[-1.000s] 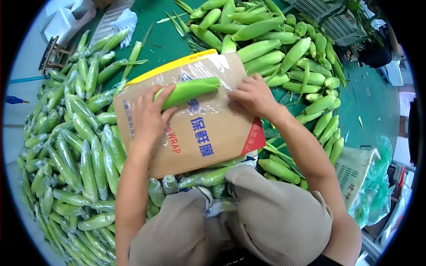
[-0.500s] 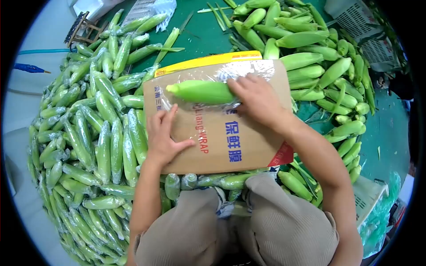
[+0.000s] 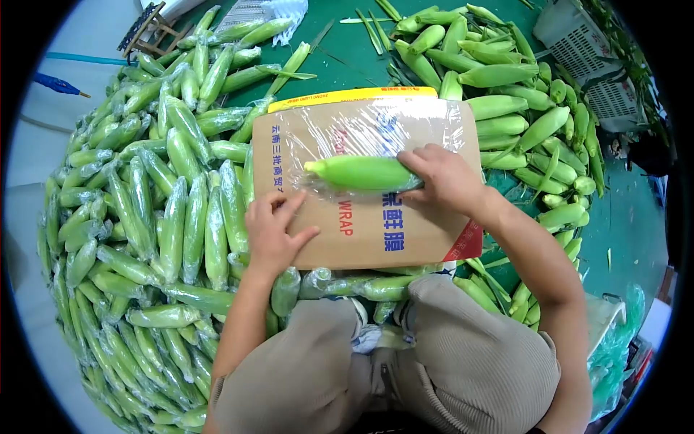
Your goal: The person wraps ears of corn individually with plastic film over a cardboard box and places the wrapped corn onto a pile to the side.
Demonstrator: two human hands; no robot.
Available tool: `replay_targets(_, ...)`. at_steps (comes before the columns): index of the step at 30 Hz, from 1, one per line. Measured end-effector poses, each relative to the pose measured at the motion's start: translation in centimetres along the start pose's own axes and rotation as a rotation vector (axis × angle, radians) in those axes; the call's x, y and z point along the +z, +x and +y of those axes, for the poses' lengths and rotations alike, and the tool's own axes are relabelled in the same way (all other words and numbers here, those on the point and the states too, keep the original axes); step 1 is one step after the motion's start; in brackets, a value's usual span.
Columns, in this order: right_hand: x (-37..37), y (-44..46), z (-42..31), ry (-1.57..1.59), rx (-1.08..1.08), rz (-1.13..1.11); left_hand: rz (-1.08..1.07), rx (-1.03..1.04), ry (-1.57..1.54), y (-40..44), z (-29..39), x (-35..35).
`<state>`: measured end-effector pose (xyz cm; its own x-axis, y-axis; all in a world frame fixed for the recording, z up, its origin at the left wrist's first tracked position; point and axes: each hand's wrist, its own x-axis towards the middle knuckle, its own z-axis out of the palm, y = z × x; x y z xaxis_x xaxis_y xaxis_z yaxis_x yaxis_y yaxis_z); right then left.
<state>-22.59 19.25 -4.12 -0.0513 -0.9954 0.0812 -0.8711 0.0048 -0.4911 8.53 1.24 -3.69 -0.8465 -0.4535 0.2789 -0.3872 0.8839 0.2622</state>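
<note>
A green ear of corn (image 3: 361,173) lies crosswise on clear plastic film (image 3: 426,130), which is spread over a cardboard box (image 3: 311,242) on my lap. My right hand (image 3: 442,177) grips the leafy right end of the ear, thumb below and fingers above. At the box's left side my left hand (image 3: 276,224) has its thumb and forefinger spread, near the film's lower left edge. Whether it pinches any film is too small to tell. The ear's pale tip points left.
Film-wrapped corn (image 3: 166,239) is heaped on the left and in front of my knees. Unwrapped corn (image 3: 535,130) is piled at the right. A white crate (image 3: 585,65) stands at the upper right, and green plastic bags (image 3: 614,354) lie at the lower right.
The ear has moved from under my left hand to my right hand's grip, and lower on the box. My left hand let go of it and now rests at the box's left side.
</note>
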Motion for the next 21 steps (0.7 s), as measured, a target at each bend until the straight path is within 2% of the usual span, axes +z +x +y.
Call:
replay_targets(1,0.1,0.0,0.2,-0.008,0.028,-0.004,0.008,-0.089,0.003,-0.3,-1.2,0.8)
replay_targets(4,0.7,-0.1,-0.5,-0.034,0.126,0.084,0.019,-0.092,-0.098,0.6,-3.7,2.0)
replay_targets(5,0.7,-0.1,-0.8,-0.056,0.139,0.076,0.087,-0.038,-0.037,0.8,-3.6,2.6)
replay_targets(7,0.7,-0.1,-1.0,-0.105,0.175,0.076,0.143,-0.111,-0.013,0.4,-3.9,3.2)
replay_targets(8,0.3,0.0,-0.6,-0.086,0.123,0.025,0.158,-0.141,-0.008,-0.2,-3.7,3.4)
replay_targets(9,-0.4,0.0,-0.5,-0.061,0.077,-0.03,0.241,-0.386,-0.31,-1.3,-3.4,3.2)
replay_targets(11,-1.2,0.2,-1.2,-0.041,-0.036,-0.212,0.452,-0.309,-0.78,-0.2,-1.0,2.1)
replay_targets(13,-0.1,0.7,-2.9,0.095,-0.085,-0.249,0.348,-0.174,-1.211,0.4,2.6,2.6)
replay_targets(14,0.0,1.0,-3.4,0.15,-0.114,-0.259,0.128,-0.059,-1.397,1.0,4.0,3.2)
replay_targets(15,0.5,1.2,-3.4,0.189,-0.047,-0.313,0.024,0.035,-1.005,1.9,4.7,3.1)
replay_targets(17,0.1,0.8,-5.2,-0.027,0.043,-0.211,-0.156,0.209,-0.215,4.9,5.7,2.5)
replay_targets(18,-0.2,0.9,-5.5,-0.148,0.113,-0.153,-0.204,0.249,-0.049,7.2,5.4,2.3)
replay_targets(19,0.2,1.3,-5.5,-0.116,0.097,0.057,-0.246,0.302,0.086,9.5,5.4,2.3)
replay_targets(20,0.5,1.4,-5.1,-0.131,0.091,0.254,-0.327,0.212,0.028,12.0,4.6,2.9)
replay_targets(21,0.1,1.8,-4.9,-0.07,0.149,0.206,-0.043,0.312,0.107,12.9,1.9,7.2)
